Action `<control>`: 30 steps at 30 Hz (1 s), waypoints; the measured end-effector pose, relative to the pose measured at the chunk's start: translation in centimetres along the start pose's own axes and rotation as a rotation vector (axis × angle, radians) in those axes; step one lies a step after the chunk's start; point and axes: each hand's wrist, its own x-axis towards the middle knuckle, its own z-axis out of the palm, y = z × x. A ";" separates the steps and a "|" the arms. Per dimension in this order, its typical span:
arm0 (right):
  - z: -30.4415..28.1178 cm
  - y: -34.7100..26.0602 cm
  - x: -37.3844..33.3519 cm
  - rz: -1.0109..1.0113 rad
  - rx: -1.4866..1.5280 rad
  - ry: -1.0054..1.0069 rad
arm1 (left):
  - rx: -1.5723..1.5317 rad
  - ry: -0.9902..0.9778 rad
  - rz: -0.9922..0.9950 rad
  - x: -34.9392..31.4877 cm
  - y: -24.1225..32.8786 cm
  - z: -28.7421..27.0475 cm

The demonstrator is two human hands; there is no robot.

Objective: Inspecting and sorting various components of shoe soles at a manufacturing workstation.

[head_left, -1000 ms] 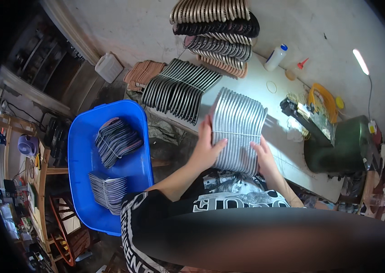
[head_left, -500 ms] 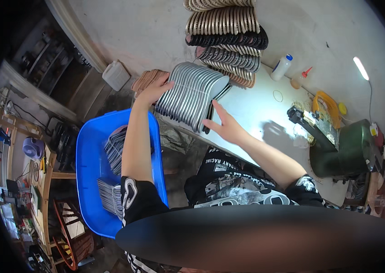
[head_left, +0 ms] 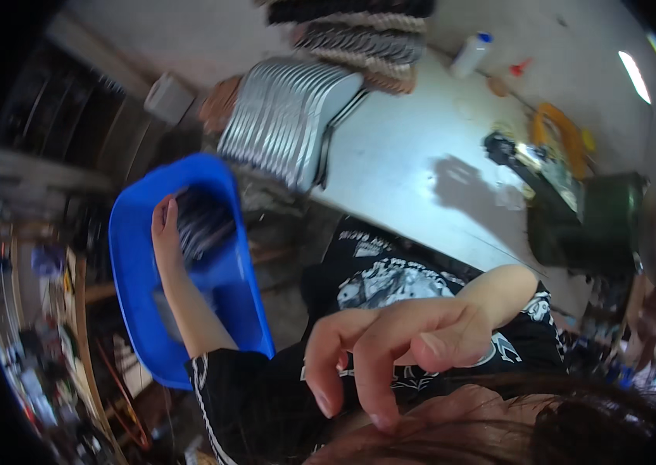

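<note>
My left hand (head_left: 166, 236) reaches over the blue tub (head_left: 252, 322), its fingers stretched out beside a dark bundle of thin curved pieces (head_left: 208, 225) lying inside. Whether the fingertips touch the bundle I cannot tell. Raised close to the camera, my right hand (head_left: 405, 349) has its fingers loosely bent and apart, with nothing in them. On the table's left end sits a row of silvery-grey, sole-shaped pieces (head_left: 285, 120) packed side by side; both hands are away from it. A paler bundle in the tub is mostly covered by my left forearm.
The white table (head_left: 398, 170) carries stacked dark and tan rows (head_left: 363, 39) at the back, a white bottle with a blue cap (head_left: 471, 54), an orange basket (head_left: 561, 139) and a dark green machine (head_left: 588, 221). A white jug (head_left: 169, 99) stands beyond the tub.
Both hands have left the silvery row, which stays on the table. My left hand has moved down-left to the tub; my right hand has come up toward the camera. The view has shifted.
</note>
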 end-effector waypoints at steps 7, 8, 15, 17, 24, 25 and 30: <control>1.5 3.9 0.1 0.188 0.141 -0.078 | 0.011 0.240 -0.501 -7.7 -7.3 -6.8; 1.6 4.2 0.0 0.205 0.162 -0.100 | -0.105 0.239 -0.534 -8.8 -8.6 -7.0; 2.7 5.2 0.1 0.222 0.208 -0.042 | -0.518 0.292 -0.898 -5.6 -16.9 -0.5; 2.7 5.1 0.8 0.249 0.174 -0.091 | -0.773 0.469 -0.853 -4.5 -19.6 0.5; 1.6 7.0 2.2 0.236 0.152 0.001 | -1.320 0.817 -0.168 -1.0 -22.1 4.7; 1.6 6.6 3.1 0.266 0.159 -0.027 | -1.307 0.851 -0.089 -0.7 -22.2 4.8; 0.2 7.5 3.9 0.291 0.171 0.027 | -1.618 0.828 -0.139 0.0 -19.6 5.9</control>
